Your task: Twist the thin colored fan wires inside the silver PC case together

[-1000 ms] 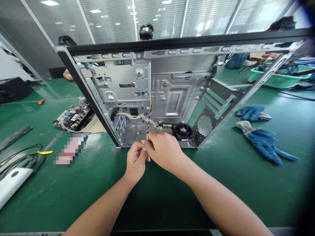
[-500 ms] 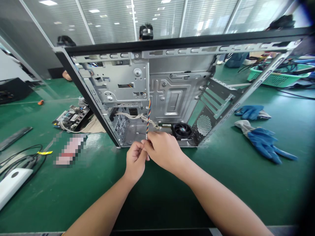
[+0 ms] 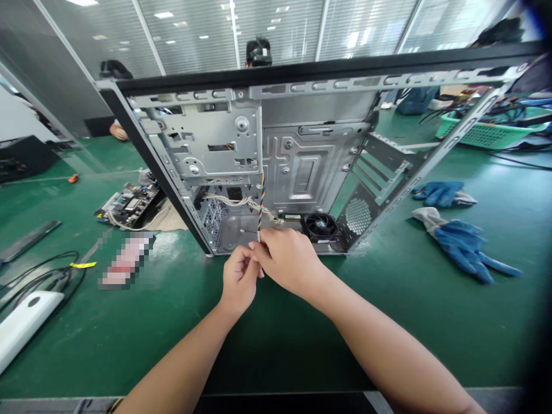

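A twisted multicoloured cable (image 3: 261, 201) runs down from the metal drive cage (image 3: 224, 138) of an open computer case (image 3: 297, 72). My right hand (image 3: 288, 256) pinches its lower end just in front of the case floor. Fingertips of my left hand (image 3: 240, 276) meet the right ones at the same spot, closed; what they grip is hidden. Behind my right hand a black fan (image 3: 320, 226) lies in the case, beside a small memory stick (image 3: 293, 218). Bundled white wires (image 3: 233, 201) stretch across the case's lower left.
On the green table (image 3: 431, 322) lie blue gloves (image 3: 461, 247) at right and a circuit board assembly (image 3: 129, 204) at left. Black cables (image 3: 38, 276) and a white device (image 3: 28, 322) are nearer left. A green basket (image 3: 487, 132) stands far right; people sit behind the case.
The view has shifted slightly. Both hands stay together at the cable's end, with almost no visible movement of the fingers.
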Demonstrator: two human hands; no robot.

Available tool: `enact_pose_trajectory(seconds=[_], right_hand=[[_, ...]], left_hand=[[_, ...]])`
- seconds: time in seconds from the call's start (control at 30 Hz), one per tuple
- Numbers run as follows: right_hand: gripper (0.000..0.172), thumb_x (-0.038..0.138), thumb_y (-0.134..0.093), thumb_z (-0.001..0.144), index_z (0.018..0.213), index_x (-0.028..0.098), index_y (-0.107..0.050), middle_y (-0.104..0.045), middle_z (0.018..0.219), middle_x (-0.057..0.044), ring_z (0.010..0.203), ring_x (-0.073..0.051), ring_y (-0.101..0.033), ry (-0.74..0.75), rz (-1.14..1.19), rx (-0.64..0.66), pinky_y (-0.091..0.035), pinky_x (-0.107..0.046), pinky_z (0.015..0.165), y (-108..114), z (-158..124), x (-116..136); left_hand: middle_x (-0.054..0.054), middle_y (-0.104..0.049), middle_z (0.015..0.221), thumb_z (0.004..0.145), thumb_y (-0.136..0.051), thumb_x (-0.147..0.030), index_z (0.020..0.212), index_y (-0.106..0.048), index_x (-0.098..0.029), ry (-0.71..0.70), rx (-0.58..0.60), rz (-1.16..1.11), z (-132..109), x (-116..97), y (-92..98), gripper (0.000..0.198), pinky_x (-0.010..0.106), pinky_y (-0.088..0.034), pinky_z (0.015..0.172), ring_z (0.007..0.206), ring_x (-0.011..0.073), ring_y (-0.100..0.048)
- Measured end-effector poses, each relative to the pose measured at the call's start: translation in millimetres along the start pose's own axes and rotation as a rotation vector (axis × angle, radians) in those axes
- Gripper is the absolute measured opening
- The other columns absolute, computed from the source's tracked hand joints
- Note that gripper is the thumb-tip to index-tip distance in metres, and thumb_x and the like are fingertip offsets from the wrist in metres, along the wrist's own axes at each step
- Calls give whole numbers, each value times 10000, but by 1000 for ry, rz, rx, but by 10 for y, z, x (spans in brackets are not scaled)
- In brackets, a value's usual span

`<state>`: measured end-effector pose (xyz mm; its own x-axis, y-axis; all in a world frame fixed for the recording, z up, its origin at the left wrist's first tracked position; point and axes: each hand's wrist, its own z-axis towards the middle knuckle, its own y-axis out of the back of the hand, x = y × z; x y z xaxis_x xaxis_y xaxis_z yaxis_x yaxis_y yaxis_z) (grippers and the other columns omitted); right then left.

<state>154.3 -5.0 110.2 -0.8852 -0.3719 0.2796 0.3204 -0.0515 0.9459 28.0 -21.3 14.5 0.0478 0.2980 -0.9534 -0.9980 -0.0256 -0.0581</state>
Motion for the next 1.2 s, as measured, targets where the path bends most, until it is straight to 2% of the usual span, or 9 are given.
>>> enact_pose_trajectory(seconds=[0.2, 0.5, 0.77, 1.03, 1.2], right_hand=[[261, 331, -447, 925, 829, 176, -635, -659, 729, -40, 659, -173, -611, -3, 22, 13, -291, -277, 541, 5, 12, -1], [252, 329, -460, 910, 803, 177, -630, -647, 700, -29, 623, -157, -584, 7, 42, -22, -242, -276, 518, 7, -4, -14], [267, 336, -445, 917, 809, 180, -634, -647, 718, -32, 635, -156, -580, -2, 39, 15, -276, -275, 531, 31, -3, -7], [281, 337, -427, 929, 856, 174, -644, -649, 735, -44, 647, -158, -587, 14, 24, -4, -292, -270, 544, -8, -3, -18], [273, 336, -433, 924, 853, 177, -643, -657, 745, -45, 657, -164, -595, 15, 24, -2, -291, -270, 542, 8, -3, -15]], left_hand=[[-33, -537, 590, 861, -605, -323, 753, -526, -169, -4, -58, 61, -26, -13, -3, 204, 202, -380, 512, 505, 86, -487], [-33, -534, 584, 896, -558, -310, 777, -525, -171, -32, -28, 101, -20, -34, 1, 185, 208, -384, 524, 515, 90, -485], [-35, -548, 563, 861, -614, -321, 755, -542, -170, 21, 61, -76, 20, -21, 46, 198, 203, -403, 526, 507, 89, -512], [-30, -579, 546, 814, -672, -316, 745, -560, -164, 28, 6, -85, 45, -1, 46, 201, 195, -416, 515, 493, 89, -534], [-34, -575, 560, 814, -675, -288, 764, -557, -166, 26, 15, -117, 43, 8, 44, 177, 194, -415, 521, 504, 86, -534]])
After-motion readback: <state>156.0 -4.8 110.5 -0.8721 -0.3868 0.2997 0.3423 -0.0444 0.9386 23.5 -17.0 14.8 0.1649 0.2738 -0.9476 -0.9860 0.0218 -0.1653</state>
